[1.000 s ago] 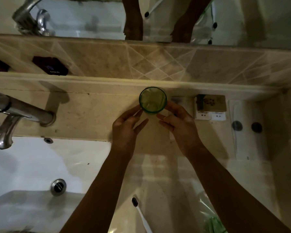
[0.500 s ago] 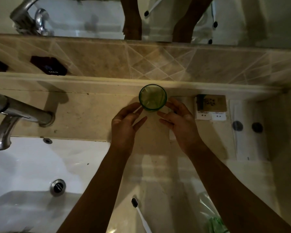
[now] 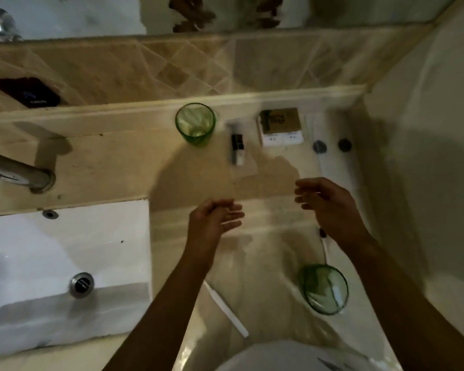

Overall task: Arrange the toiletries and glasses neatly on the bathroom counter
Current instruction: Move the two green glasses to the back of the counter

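Note:
A green glass (image 3: 195, 126) stands upright at the back of the beige counter (image 3: 113, 162), against the ledge. To its right lie a small white tube with a black band (image 3: 238, 145) and a stack of small packets (image 3: 280, 127). A second green glass (image 3: 323, 289) sits near the counter's front, with a wrapped toothbrush (image 3: 324, 243) just behind it. A white stick-like toothbrush (image 3: 225, 306) lies by my left forearm. My left hand (image 3: 212, 223) and my right hand (image 3: 330, 204) hover empty over the counter, fingers loosely apart, well short of the back glass.
A white sink basin (image 3: 65, 263) with a drain fills the left, under a metal tap (image 3: 16, 172). Two small dark caps (image 3: 332, 145) lie on white sachets at the back right. A dark soap packet (image 3: 30, 92) rests on the tiled ledge. A wall closes the right side.
Both hands have let go of the back green glass and drawn back toward me. The view has pulled back and down, revealing the second glass in front.

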The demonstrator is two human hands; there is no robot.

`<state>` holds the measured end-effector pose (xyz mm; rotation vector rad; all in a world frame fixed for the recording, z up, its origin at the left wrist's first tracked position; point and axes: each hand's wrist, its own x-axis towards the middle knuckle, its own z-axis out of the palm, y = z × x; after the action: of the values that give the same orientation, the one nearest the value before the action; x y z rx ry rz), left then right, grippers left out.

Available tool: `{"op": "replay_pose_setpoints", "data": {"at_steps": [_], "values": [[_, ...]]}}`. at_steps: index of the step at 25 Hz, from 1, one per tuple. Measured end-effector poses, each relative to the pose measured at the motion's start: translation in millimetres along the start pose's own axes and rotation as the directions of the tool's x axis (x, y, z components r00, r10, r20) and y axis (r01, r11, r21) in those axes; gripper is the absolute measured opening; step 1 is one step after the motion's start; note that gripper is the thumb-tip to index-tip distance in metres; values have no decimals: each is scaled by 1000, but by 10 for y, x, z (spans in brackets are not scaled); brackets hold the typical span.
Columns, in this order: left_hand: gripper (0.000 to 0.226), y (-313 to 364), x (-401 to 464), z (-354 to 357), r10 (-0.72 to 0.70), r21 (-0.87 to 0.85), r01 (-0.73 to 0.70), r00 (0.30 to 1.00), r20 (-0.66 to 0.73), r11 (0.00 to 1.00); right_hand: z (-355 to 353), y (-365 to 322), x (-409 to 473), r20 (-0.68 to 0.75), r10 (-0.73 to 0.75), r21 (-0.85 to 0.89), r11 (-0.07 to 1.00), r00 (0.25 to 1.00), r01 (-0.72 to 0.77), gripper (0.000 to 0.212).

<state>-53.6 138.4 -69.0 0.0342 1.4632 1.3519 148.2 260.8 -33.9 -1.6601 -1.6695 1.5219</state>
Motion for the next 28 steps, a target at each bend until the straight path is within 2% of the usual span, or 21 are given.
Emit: {"op": "replay_pose_setpoints", "data": {"at_steps": [5,9,12,17,28], "values": [[21,-730,-447,216,-156,253,134,985,71,958,-520,798,-704,-147,134,-13,990,980,-138,44],[19,-1066,-713,341,-239,312,186,961,140,932,-501,1212,-1218,-121,263,56,965,957,-258,39],[27,-1136,-812,365,-188,369,102,960,207,924,-359,1326,-1368,-74,256,25,967,964,-255,34],[39,-1082,-898,390,-74,415,-44,962,263,909,-192,1265,-1401,-104,216,31,976,971,-214,33],[51,-598,-705,-340,42,279,-77,991,130,957,621,700,-937,61,93,8,996,994,-93,24]]}}
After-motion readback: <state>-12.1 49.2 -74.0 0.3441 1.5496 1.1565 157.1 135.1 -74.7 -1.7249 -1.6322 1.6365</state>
